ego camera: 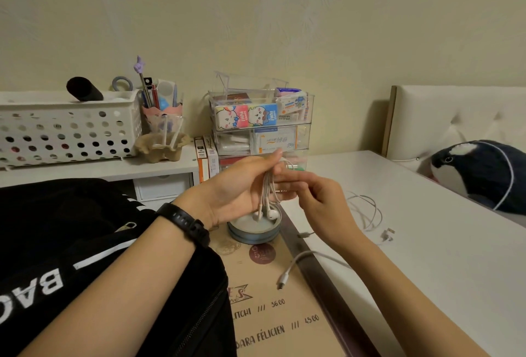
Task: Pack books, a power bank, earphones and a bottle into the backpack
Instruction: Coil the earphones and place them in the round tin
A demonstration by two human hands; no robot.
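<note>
At a white worktop (412, 242) set against a cream bedroom wall, a person coils a pair of earphones (267, 203) above a round tin (253, 232). The left hand (239, 186), palm turned inward and fingers nearly straight, carries the cord looped round them. The coil's long axis runs upright, both buds dangling at the bottom. The right hand (316, 203) pinches the cord beside the loops, fingers curled. The black backpack (71, 242) lies low and to the left, under the left forearm, so the left hand appears nearer for the drop. A loose white cable (367, 211) lies on the worktop to the right.
</note>
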